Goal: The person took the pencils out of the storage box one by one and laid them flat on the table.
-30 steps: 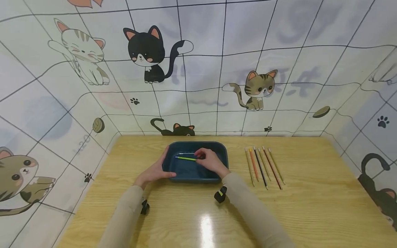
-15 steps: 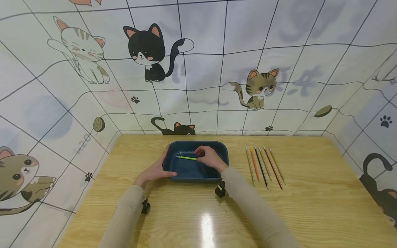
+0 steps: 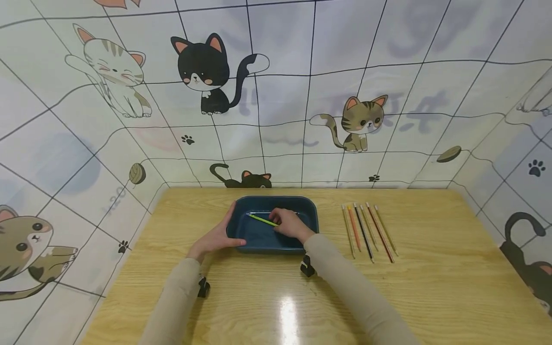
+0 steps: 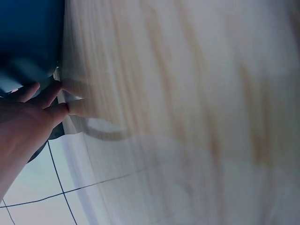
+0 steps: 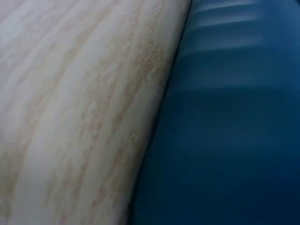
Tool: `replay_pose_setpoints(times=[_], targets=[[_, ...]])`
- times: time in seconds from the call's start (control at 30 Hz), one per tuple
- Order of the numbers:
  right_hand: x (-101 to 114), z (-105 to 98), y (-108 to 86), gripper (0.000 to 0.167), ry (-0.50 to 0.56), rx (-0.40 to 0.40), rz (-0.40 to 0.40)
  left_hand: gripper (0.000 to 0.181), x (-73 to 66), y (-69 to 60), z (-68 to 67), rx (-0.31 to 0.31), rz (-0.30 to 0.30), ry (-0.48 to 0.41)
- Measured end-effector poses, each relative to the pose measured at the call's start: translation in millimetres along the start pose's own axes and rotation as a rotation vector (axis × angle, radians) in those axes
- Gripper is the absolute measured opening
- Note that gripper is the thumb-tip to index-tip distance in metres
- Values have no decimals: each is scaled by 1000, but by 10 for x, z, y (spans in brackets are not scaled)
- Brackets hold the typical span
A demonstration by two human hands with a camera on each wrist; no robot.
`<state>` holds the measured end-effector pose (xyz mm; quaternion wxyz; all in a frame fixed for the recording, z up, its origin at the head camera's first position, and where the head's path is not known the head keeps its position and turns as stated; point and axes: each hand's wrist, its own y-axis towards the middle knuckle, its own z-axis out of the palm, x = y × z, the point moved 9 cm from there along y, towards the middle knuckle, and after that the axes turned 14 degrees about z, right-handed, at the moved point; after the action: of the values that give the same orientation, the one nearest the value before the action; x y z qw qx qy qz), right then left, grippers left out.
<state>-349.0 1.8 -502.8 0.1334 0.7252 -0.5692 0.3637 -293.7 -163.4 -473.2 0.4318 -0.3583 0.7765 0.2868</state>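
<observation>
A dark blue rectangular tray (image 3: 263, 247) stands on the wooden table near its back edge. My left hand (image 3: 215, 239) rests against the tray's left end, thumb at the front rim and fingers spread along the side. In the left wrist view, those fingers look nearly straight and touch the blue wall. Inside the tray, my right hand (image 3: 290, 224) pinches a yellow-green pencil (image 3: 262, 219) by its right end. The pencil slants, its bluish left end pointing to the back left. The right wrist view shows only the tray's outer wall (image 5: 225, 140) and table; that hand is out of frame.
Several pencils (image 3: 366, 235) lie side by side on the table (image 3: 431, 268), right of the tray. A cat-patterned wall covering (image 3: 284, 143) rises behind the table and at both sides.
The right hand has shifted slightly toward the front, and the green pencil in its fingers has turned from nearly level to a clear slant. The left hand and tray stay put.
</observation>
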Motion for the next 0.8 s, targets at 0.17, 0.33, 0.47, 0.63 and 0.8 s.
replay_pose_setpoints(times=[0.17, 0.33, 0.47, 0.63, 0.8], targets=[[4, 5, 8, 33, -37, -15, 1, 114, 3, -8, -3, -5, -2, 0], [8, 21, 1, 34, -17, 19, 5, 114, 17, -14, -5, -7, -5, -2], [28, 40, -16, 34, 0, 53, -17, 114, 25, -15, 2, -6, -3, -8], [52, 32, -35, 33, 25, 66, -39, 115, 29, -12, 0, -10, 0, -16], [55, -20, -59, 32, 110, 65, -39, 115, 20, -6, -5, -15, 9, -12]])
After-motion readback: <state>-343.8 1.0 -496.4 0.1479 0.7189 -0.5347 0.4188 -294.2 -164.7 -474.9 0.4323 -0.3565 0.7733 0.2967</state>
